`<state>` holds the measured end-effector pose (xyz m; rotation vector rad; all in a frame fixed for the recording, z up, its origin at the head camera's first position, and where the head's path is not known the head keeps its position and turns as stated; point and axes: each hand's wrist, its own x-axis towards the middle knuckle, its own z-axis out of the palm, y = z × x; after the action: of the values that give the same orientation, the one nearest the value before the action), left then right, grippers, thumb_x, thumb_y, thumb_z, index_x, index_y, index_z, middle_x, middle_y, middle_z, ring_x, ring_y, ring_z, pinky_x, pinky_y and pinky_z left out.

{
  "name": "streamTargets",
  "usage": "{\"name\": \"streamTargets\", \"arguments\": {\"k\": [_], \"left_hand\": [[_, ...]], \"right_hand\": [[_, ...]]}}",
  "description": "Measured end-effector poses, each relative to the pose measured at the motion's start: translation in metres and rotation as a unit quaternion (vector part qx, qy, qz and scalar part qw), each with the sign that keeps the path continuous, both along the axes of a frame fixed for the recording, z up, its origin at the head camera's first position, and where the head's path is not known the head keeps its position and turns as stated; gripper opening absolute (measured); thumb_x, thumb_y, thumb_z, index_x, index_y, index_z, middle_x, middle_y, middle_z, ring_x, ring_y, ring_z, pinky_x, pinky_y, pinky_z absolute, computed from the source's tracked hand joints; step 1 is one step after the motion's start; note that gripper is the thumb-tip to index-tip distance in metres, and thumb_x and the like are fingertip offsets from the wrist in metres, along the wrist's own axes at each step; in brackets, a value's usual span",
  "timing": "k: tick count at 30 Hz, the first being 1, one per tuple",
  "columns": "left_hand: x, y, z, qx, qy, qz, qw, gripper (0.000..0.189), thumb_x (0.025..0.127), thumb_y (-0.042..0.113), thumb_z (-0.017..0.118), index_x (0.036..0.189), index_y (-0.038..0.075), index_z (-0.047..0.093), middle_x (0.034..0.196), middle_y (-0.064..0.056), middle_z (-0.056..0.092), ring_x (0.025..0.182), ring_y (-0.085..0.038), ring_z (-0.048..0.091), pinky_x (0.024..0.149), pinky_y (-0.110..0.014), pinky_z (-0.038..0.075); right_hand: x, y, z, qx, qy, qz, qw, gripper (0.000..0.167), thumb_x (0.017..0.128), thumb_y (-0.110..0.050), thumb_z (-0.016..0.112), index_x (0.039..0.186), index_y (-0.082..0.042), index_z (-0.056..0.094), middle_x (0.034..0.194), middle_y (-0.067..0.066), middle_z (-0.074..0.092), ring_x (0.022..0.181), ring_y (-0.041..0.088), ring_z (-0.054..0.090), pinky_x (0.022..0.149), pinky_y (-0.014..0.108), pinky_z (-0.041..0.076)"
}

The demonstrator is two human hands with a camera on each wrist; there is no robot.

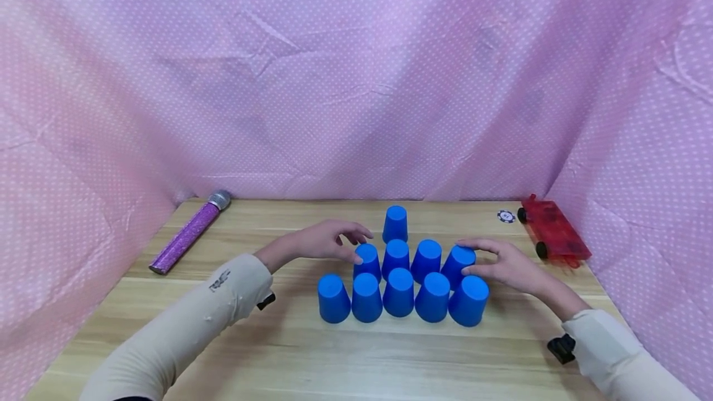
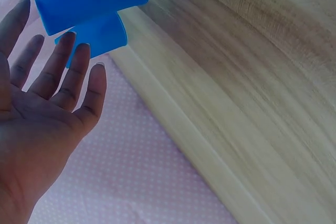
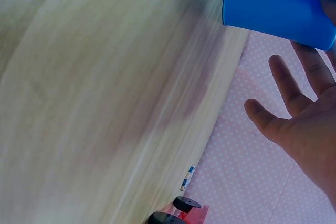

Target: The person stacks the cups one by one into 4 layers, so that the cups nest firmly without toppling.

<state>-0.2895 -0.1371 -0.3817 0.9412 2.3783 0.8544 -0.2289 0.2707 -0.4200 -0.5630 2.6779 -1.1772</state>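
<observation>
A smooth blue tapered cup (image 1: 458, 265) is pinched between the thumb and fingers of the right hand (image 1: 504, 265), at the right end of a row of four. Its narrow closed end is pointed upward, its mouth downward, and its long axis is held close to upright. The left hand (image 1: 325, 240) is loosely unclenched, its thumb placed against or just beside the left end cup (image 1: 367, 269). Between the hands, the two inner cups (image 1: 395, 260) are stood mouth down. Nearer the body than the grip, a row of five matching cups (image 1: 398, 296) is likewise inverted; beyond it, one lone cup (image 1: 395, 226) is set upside down. Any contents are hidden by the walls. Right of the grip, a translucent red toy vehicle (image 1: 554, 228) and a round white-and-blue chip (image 1: 506, 216) are seen; well to its left, a glittery purple microphone (image 1: 189, 234) is laid. All are supported by a pale wood-grain table (image 1: 356, 364), backed by pink dotted cloth (image 1: 356, 91).
</observation>
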Motion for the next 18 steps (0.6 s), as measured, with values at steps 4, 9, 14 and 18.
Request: {"name": "streamTargets", "arguments": {"k": [4, 9, 14, 18], "left_hand": [[0.001, 0.0043, -0.0014, 0.007, -0.006, -0.012, 0.9999, 0.056, 0.09, 0.036, 0.075, 0.141, 0.023, 0.056, 0.131, 0.003, 0.065, 0.125, -0.019, 0.057, 0.099, -0.041, 0.051], [0.0026, 0.007, -0.0027, 0.002, -0.012, -0.019, 0.9997, 0.055, 0.091, 0.037, 0.074, 0.14, 0.022, 0.058, 0.128, 0.008, 0.065, 0.121, -0.014, 0.058, 0.1, -0.038, 0.049], [0.0021, 0.0072, -0.0037, 0.0, -0.006, -0.019, 0.9998, 0.057, 0.09, 0.036, 0.075, 0.141, 0.019, 0.057, 0.128, 0.007, 0.066, 0.121, -0.015, 0.058, 0.1, -0.04, 0.049], [0.0005, 0.0067, -0.0054, 0.001, -0.004, -0.019, 0.9998, 0.058, 0.089, 0.035, 0.076, 0.141, 0.019, 0.056, 0.127, 0.005, 0.065, 0.121, -0.016, 0.058, 0.099, -0.041, 0.05]], "right_hand": [[0.0002, 0.001, -0.0011, -0.003, 0.0, 0.003, 1.0, 0.055, 0.091, -0.034, 0.074, 0.14, -0.014, 0.058, 0.142, 0.018, 0.058, 0.132, 0.048, 0.05, 0.098, 0.071, 0.045], [-0.0004, 0.0009, -0.0018, -0.005, 0.004, 0.004, 1.0, 0.054, 0.091, -0.034, 0.074, 0.14, -0.016, 0.059, 0.141, 0.017, 0.059, 0.132, 0.047, 0.05, 0.098, 0.072, 0.043], [-0.0006, 0.0008, -0.0008, 0.001, -0.001, 0.002, 1.0, 0.054, 0.091, -0.035, 0.074, 0.14, -0.017, 0.058, 0.142, 0.017, 0.058, 0.133, 0.048, 0.05, 0.098, 0.073, 0.043], [-0.0009, 0.0009, 0.0001, 0.002, -0.007, 0.002, 1.0, 0.056, 0.091, -0.034, 0.074, 0.141, -0.015, 0.057, 0.143, 0.018, 0.057, 0.133, 0.048, 0.049, 0.098, 0.073, 0.043]]}}
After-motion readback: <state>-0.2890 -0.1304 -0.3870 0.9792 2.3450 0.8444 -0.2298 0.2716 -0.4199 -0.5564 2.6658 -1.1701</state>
